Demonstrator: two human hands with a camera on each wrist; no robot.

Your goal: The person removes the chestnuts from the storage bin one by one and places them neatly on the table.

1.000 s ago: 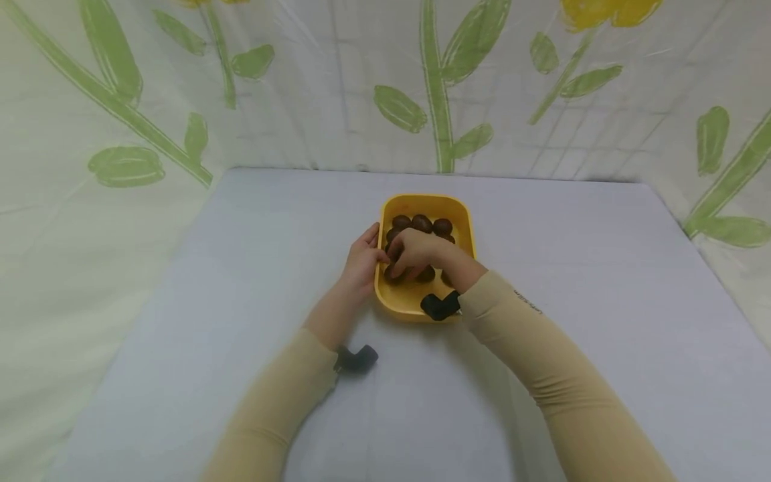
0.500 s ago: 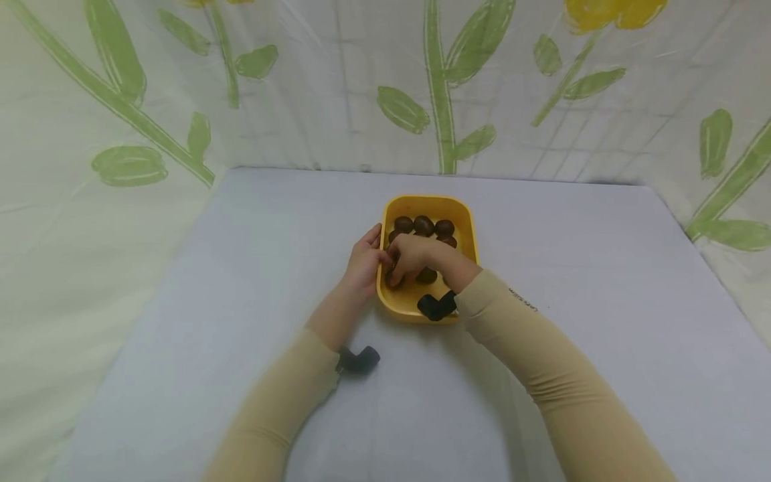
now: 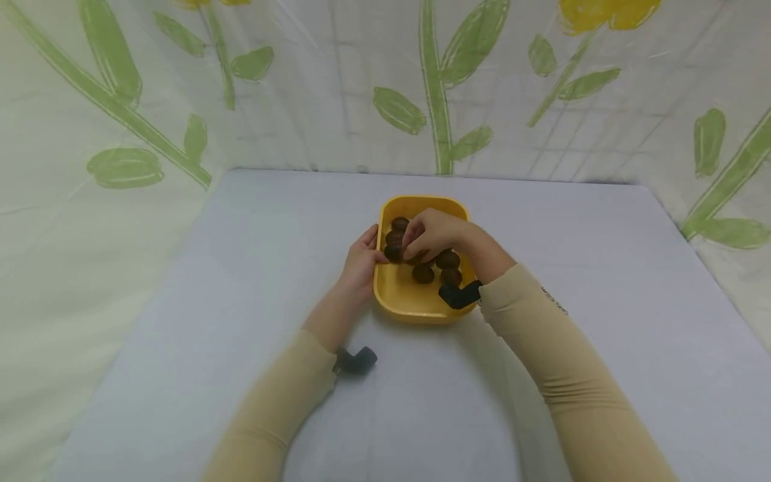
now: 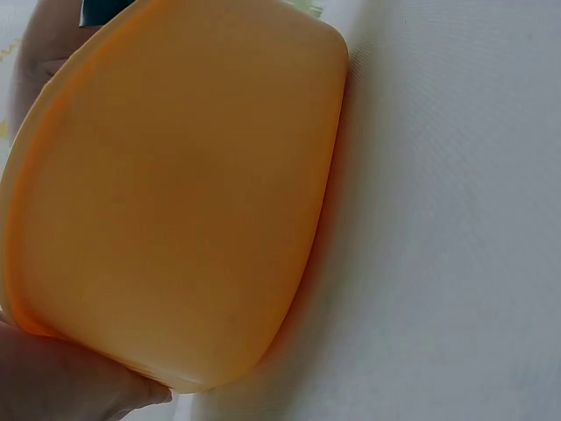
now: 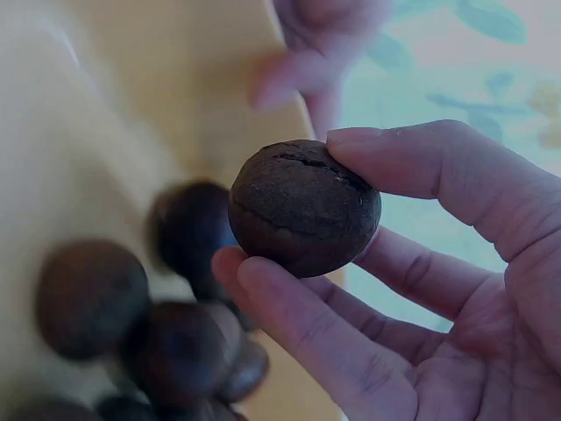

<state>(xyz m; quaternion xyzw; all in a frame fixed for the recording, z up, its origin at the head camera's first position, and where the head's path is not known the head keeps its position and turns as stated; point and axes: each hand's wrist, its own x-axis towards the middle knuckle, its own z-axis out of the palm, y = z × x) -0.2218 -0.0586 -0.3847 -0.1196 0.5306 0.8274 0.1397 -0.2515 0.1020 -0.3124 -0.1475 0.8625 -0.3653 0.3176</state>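
A yellow plastic tub [image 3: 409, 298] stands on the table with several round, dark-brown nuts [image 3: 423, 273] on its floor. My left hand [image 3: 360, 266] grips the tub's left wall, its thumb over the rim. In the left wrist view the tub's outer side [image 4: 184, 193] fills much of the frame, with part of the left hand at the lower left. Over the middle of the tub, my right hand [image 3: 440, 234] pinches one nut [image 5: 302, 206] between thumb and fingers. A crack runs across the shell of that nut. Behind it in the right wrist view, other nuts [image 5: 92, 298] are blurred.
The tub rests on a pale tabletop [image 3: 289, 227]. A white curtain [image 3: 301, 120] painted with green stems and yellow flowers hangs behind the table. Black pieces stick out at the left cuff [image 3: 357, 361] and the right cuff [image 3: 459, 294].
My right hand has moved up and right from the tub's lower left, now pinching a nut. The nut at the lower-left corner is gone from there. My left hand stays on the tub.
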